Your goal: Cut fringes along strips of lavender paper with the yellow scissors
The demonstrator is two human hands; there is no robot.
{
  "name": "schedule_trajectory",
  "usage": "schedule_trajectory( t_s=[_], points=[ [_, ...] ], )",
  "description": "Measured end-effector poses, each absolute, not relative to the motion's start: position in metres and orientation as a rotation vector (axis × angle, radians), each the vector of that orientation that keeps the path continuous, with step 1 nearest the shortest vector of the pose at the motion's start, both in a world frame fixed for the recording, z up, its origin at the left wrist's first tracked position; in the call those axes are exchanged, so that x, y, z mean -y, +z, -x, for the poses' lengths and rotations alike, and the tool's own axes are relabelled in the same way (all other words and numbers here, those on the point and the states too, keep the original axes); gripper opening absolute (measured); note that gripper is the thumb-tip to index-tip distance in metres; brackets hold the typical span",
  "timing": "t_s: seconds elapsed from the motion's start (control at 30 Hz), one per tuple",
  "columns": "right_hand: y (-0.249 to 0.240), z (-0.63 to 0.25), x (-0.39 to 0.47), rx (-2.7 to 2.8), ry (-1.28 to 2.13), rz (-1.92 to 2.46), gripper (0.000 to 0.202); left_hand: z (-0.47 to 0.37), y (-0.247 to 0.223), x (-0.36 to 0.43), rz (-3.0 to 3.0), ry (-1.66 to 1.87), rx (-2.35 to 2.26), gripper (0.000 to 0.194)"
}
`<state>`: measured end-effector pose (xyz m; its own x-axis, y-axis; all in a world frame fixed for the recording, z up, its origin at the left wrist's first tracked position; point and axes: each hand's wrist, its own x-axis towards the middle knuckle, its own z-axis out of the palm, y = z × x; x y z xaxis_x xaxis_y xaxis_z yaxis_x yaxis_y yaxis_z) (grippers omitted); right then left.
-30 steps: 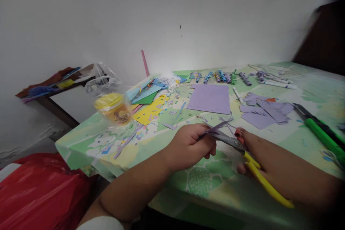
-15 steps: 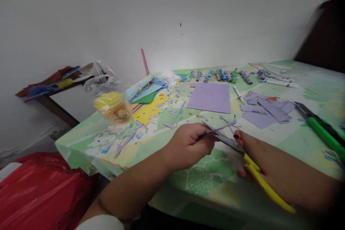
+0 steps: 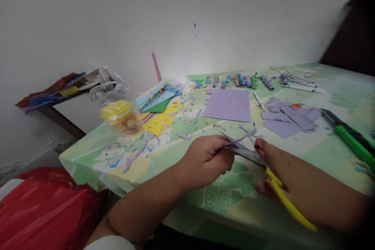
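Pinched in my left hand (image 3: 206, 160) is a narrow purple paper strip (image 3: 244, 136), its fringed end sticking out to the right. My right hand (image 3: 271, 168) grips a pair of scissors (image 3: 293, 207) with yellow handles. The scissor blades are parted and lie close against the strip, beside my left fingertips. Something reddish covers the tip of my right thumb. A purple paper square (image 3: 227, 105) lies flat beyond my hands, and cut purple paper pieces (image 3: 285, 123) are heaped to its right.
Right of the purple pieces lies a green-handled cutter (image 3: 354, 146). A yellow-lidded tub (image 3: 120, 119) in clear plastic stands at the left. Coloured sheets (image 3: 158, 125) and small scraps spread nearby. Curled paper rolls (image 3: 240, 80) line the back, near a white marker (image 3: 259, 100).
The hands, strip and scissors keep nearly the same places. The blades look slightly wider apart, and the whole view has shifted a little.
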<state>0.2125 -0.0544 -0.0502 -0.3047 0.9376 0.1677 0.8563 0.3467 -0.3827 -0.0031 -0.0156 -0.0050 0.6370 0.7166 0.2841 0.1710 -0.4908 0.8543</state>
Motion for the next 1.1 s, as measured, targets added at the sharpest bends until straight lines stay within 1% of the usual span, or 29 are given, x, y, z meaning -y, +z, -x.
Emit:
schedule_trajectory(
  t_s=[0.23, 0.43, 0.57, 0.73, 0.93, 1.03, 1.1],
  points=[
    [-0.0554, -0.2130, 0.0549, 2.221, 0.374, 1.554, 0.060, 0.0022, -0.0019, 0.0163, -2.133, 0.836, -0.650, 0.027],
    [-0.0519, -0.2122, 0.0560, 2.249, 0.310, 1.553, 0.051, 0.0007, -0.0036, 0.0176, -2.151, 0.810, -0.657, 0.030],
    [-0.0526, -0.2135, 0.0563, 2.245, 0.296, 1.589, 0.058, 0.0007, -0.0041, 0.0168, -2.145, 0.834, -0.653, 0.028],
    [-0.0531, -0.2143, 0.0582, 2.248, 0.269, 1.594, 0.059, 0.0009, -0.0040, 0.0169, -2.133, 0.850, -0.643, 0.025],
    [-0.0558, -0.2127, 0.0590, 2.196, 0.201, 1.546, 0.067, 0.0005, -0.0051, 0.0168, -2.125, 0.840, -0.649, 0.024],
    [-0.0523, -0.2092, 0.0593, 2.199, 0.290, 1.549, 0.063, 0.0005, -0.0053, 0.0170, -2.126, 0.846, -0.637, 0.023],
    [-0.0487, -0.2068, 0.0593, 2.222, 0.339, 1.577, 0.057, 0.0004, -0.0052, 0.0173, -2.127, 0.850, -0.627, 0.024]
  ],
)
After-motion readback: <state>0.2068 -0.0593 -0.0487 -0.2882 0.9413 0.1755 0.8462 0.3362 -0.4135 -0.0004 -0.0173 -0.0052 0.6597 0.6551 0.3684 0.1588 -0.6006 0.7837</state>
